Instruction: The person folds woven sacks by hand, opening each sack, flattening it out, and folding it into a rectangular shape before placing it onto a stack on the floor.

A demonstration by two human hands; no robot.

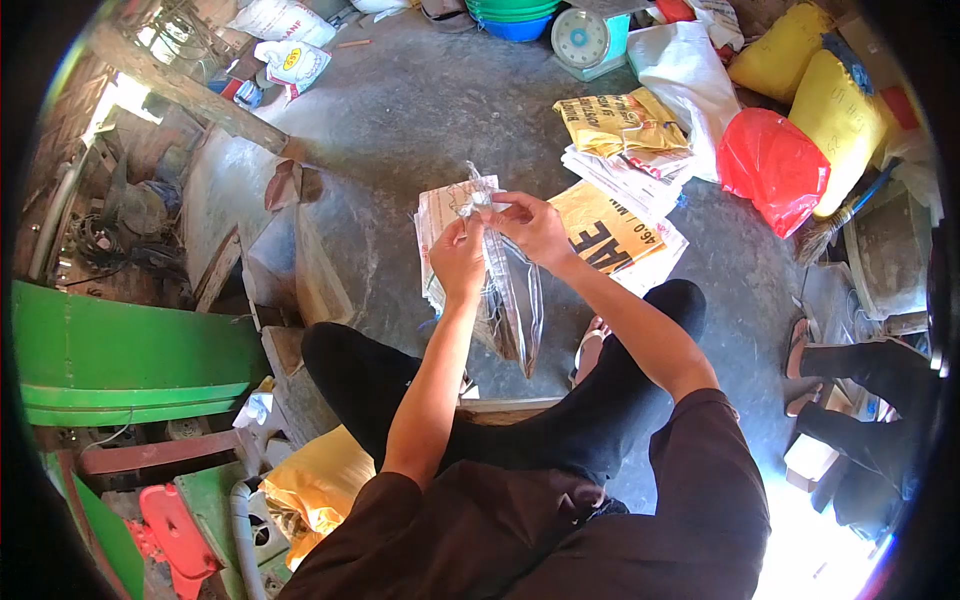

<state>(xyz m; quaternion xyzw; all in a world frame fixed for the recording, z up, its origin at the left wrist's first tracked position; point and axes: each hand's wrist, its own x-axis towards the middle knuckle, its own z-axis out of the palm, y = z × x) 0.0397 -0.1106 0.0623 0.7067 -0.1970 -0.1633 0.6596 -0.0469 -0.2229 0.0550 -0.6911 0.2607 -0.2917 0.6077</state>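
A clear plastic bag [508,290] hangs down in front of my knees, its top bunched near my fingertips. My left hand [458,258] pinches it from the left side. From the right, my right hand [530,226] has its thumb and fingers closed on the same top part. Behind the bag, a stack of printed sacks [438,215] lies on the floor. To the right of my right hand is a yellow-orange printed sack [610,232] with large black letters.
Beyond lie more folded sacks [625,122], a red plastic bag [770,165] and yellow full sacks [835,120]. A dial scale [582,40] stands at the back beside stacked basins [512,22]. Green machinery [140,350] is on my left; another person's legs [865,400] are at right.
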